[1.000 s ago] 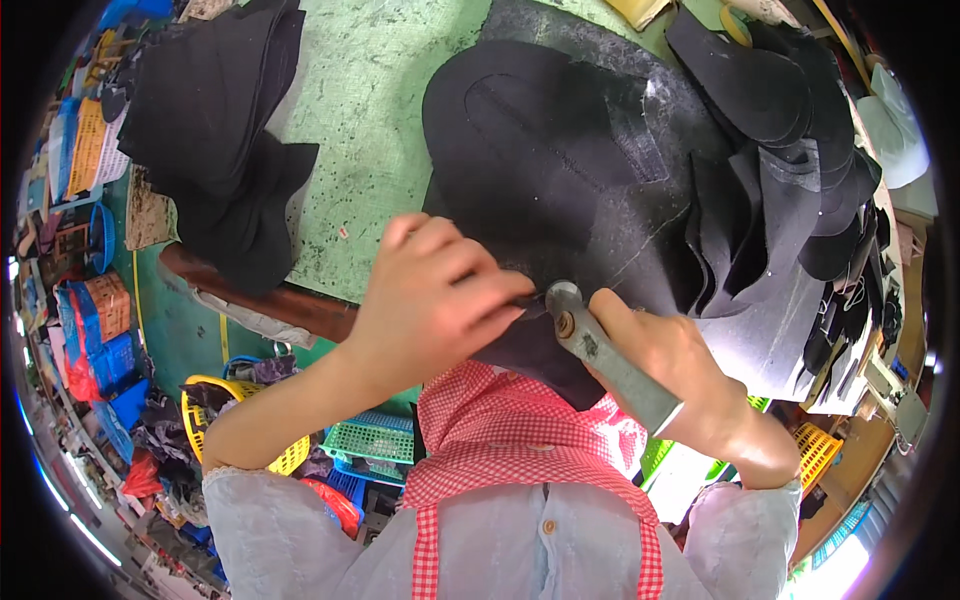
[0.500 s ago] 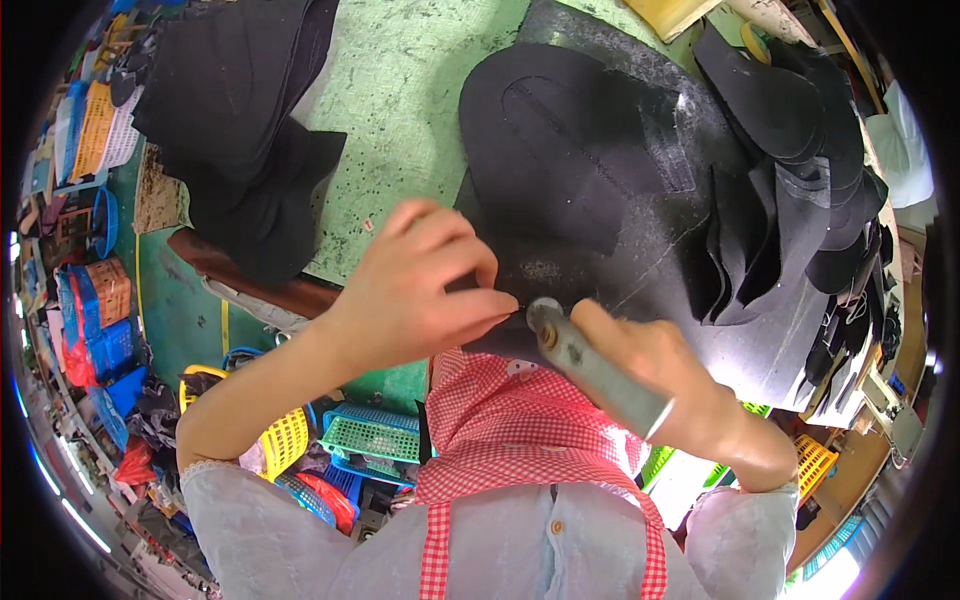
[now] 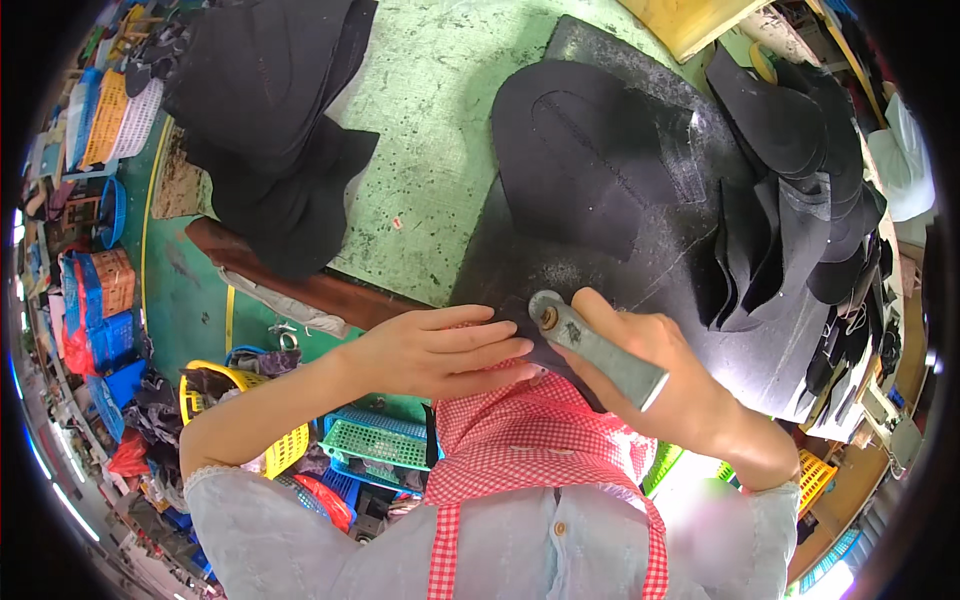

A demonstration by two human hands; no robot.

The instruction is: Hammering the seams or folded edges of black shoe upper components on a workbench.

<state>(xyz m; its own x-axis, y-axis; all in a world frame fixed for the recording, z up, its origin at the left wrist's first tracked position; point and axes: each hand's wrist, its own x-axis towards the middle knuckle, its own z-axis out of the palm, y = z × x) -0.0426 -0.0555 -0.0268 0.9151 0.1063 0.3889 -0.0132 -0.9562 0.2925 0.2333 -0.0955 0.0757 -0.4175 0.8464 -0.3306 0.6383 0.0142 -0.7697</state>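
My right hand (image 3: 650, 345) is closed round a grey metal hammer (image 3: 600, 350), its round face toward the black work board (image 3: 650, 270) and its long flared end pointing back at my wrist. The handle is hidden by my fingers. To the left, my left hand (image 3: 450, 350) has its fingers stretched out, palm toward my red checked apron (image 3: 500, 420), at the board's near edge. I cannot tell whether its fingertips touch anything. Beyond the hands, a black shoe-upper-shaped piece (image 3: 570, 150) with a stitched line lies flat on the board.
Stacked black cut pieces (image 3: 270, 110) lie at the table's far left. More black pieces (image 3: 790, 150) stand overlapping at the right. A yellow wooden box edge (image 3: 690, 25) sits at the far side. Below the table are a yellow basket (image 3: 285, 450) and a green basket (image 3: 375, 443).
My left hand has come down toward my apron, its bent fingers now straightened. The hammer and right hand have shifted only slightly. The whole view has moved a little.
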